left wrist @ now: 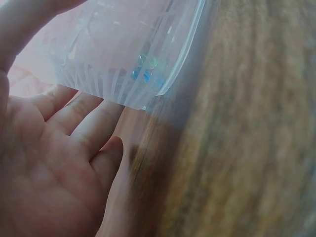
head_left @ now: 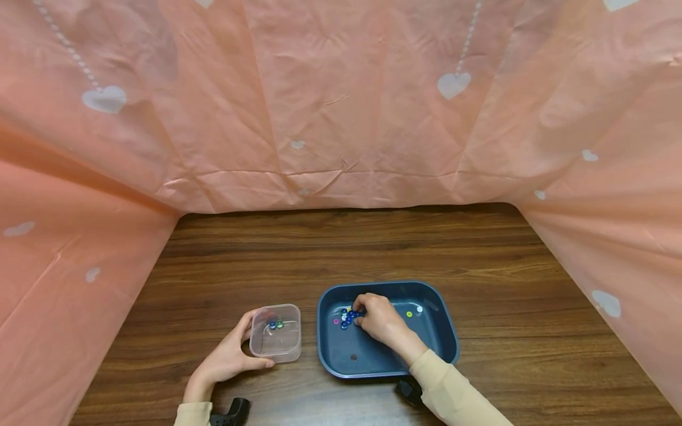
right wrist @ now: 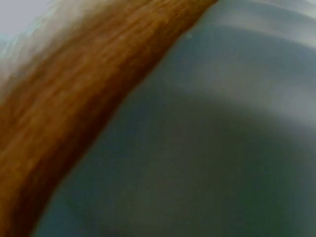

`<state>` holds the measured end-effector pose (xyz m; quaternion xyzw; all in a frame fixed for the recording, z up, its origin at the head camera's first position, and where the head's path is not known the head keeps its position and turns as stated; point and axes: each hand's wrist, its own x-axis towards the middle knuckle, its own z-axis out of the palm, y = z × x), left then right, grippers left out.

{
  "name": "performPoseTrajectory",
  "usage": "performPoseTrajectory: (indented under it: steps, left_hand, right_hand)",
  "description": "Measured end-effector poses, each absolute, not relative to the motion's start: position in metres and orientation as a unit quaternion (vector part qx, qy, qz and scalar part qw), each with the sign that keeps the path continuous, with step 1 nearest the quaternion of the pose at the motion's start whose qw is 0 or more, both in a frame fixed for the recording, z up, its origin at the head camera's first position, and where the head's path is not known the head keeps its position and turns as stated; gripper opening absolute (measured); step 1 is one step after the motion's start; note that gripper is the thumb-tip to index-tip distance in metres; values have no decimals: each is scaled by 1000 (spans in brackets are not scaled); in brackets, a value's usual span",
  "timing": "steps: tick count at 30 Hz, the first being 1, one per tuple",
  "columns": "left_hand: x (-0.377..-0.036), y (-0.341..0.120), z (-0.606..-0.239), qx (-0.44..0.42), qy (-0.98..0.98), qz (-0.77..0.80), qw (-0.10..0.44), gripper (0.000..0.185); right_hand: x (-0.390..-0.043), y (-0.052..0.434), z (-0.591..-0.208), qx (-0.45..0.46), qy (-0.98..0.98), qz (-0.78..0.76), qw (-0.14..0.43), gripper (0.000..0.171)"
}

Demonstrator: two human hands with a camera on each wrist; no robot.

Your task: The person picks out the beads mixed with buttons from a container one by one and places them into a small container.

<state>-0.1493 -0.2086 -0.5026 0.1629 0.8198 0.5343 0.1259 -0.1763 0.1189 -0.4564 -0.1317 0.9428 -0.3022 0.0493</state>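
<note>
My left hand (head_left: 228,355) holds a clear square plastic box (head_left: 285,340) from its left side, thumb along the near side and fingers around the back. In the box lie blue glass beads (left wrist: 140,75) and green ones (left wrist: 148,60). Inside a dark blue tray (head_left: 373,368), my right hand (head_left: 385,319) reaches down with bent fingers to a cluster of blue beads (head_left: 346,322). Its thumb and index finger come down on either side of beads at the cluster's right edge; I cannot tell whether they pinch one. The right wrist view is blurred and does not show this hand's fingers.
A pink ring-like bead (head_left: 336,321), a yellow one (head_left: 409,314), a white one (head_left: 420,309) and a dark round spot (head_left: 353,357) are on the tray floor. Pink cloth (head_left: 346,118) with hearts encloses the wooden table (head_left: 256,254) at the back and sides.
</note>
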Motion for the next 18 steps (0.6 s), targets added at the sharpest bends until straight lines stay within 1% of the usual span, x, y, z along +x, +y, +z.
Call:
performPoseTrajectory:
  steps: [18]
  left_hand:
    - [-149,-208,-502,156,821,533,130,96]
  right_hand:
    - [-176,120,-457,-132,943,-300,54,16]
